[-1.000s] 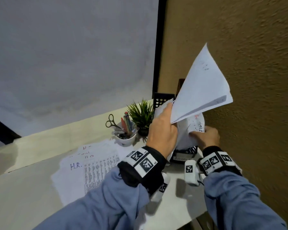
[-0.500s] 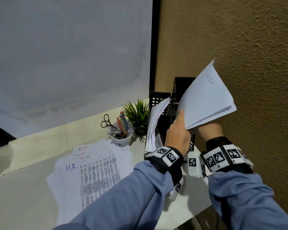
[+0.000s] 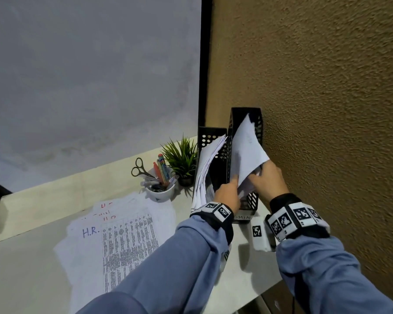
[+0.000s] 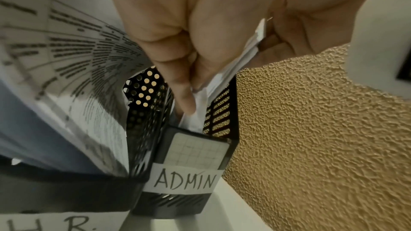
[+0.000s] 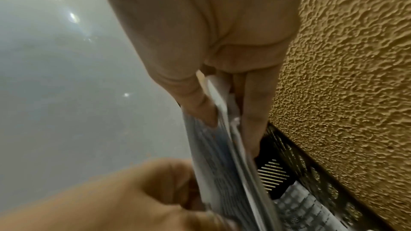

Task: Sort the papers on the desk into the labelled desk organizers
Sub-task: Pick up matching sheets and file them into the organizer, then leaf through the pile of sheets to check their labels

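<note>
Two black perforated organizers stand at the desk's (image 3: 247, 264) far right corner, against the textured brown wall (image 3: 327, 109). The right one, the ADMIN organizer (image 4: 193, 180), touches the wall side; the H.R. organizer (image 3: 208, 138) stands just beside it on the left, stuffed with a fanned bunch of printed sheets (image 3: 207, 168), count not readable. The H.R. label is cut off at the bottom of the left wrist view.

One bundle of white papers (image 3: 245, 152) sits partly inside the ADMIN organizer, upper corner poking above its rim; how many sheets it holds cannot be told. Its lower part is hidden behind both hands.

Left hand (image 3: 227, 197): fingers curled, pinching the bundle's near edge, one finger pointing down into the slot. Right hand (image 3: 267, 180): thumb on one face, fingers on the other, pinching the same bundle from the wall side.

One loose pile of papers (image 3: 120, 241) lies near the desk's middle, top sheet marked "H.R."; sheets below show only as red-lettered edges. One white cup (image 3: 160, 193) behind it holds one pair of scissors (image 3: 138, 168) and several pens, number unclear. One small potted plant (image 3: 180, 157) stands between cup and organizers.
</note>
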Demonstrator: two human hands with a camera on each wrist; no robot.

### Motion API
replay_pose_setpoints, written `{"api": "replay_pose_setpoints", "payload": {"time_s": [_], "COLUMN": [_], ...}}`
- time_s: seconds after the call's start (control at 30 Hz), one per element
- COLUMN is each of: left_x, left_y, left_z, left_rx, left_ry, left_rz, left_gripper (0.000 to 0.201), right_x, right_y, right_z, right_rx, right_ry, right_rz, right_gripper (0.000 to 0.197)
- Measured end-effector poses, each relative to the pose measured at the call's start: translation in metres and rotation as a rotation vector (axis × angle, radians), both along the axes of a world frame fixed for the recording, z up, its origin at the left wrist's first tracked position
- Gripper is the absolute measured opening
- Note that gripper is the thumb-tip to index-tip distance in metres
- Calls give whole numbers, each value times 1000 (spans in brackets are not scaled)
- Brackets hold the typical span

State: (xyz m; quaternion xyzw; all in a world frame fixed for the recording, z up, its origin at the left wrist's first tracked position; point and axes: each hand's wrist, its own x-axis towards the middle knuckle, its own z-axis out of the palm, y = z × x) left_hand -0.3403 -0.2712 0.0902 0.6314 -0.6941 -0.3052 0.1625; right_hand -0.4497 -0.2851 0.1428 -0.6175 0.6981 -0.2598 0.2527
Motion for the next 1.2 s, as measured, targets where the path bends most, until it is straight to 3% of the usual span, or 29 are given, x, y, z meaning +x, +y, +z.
{"api": "replay_pose_setpoints", "payload": {"time_s": [0.17,0.33,0.47,0.57,0.67,0.73,0.8,0.9,1.0,1.13,1.2], "left_x": [7,10,34,76,135,180,222,265,283,287,285], "left_y": [1,5,24,58,94,114,133,159,175,182,183], "left_z": [8,17,27,26,9,-16,-45,-85,-107,-123,-127], "left_rx": [-83,-36,-129,-180,-205,-175,-84,140,321,348,345], "left_ry": [14,-50,82,282,405,398,278,64,-41,-89,-95], "left_rz": [6,-73,-23,110,371,589,762,927,991,981,979], "left_gripper": [61,29,29,34,26,24,27,43,57,67,73], "right_x": [6,15,15,18,39,60,89,135,169,187,195], "right_y": [-4,-4,2,8,20,30,43,63,81,102,110], "right_z": [5,1,9,27,35,28,11,-34,-89,-145,-159], "right_rx": [-57,99,-10,-177,-507,-677,-710,-561,-222,318,450], "right_ry": [-35,54,-61,-193,-215,-198,-197,-156,-159,-182,-229], "right_rz": [-111,-107,-154,-253,-228,-109,48,293,425,281,197], "right_gripper": [27,19,41,58,56,52,45,36,31,35,38]}}
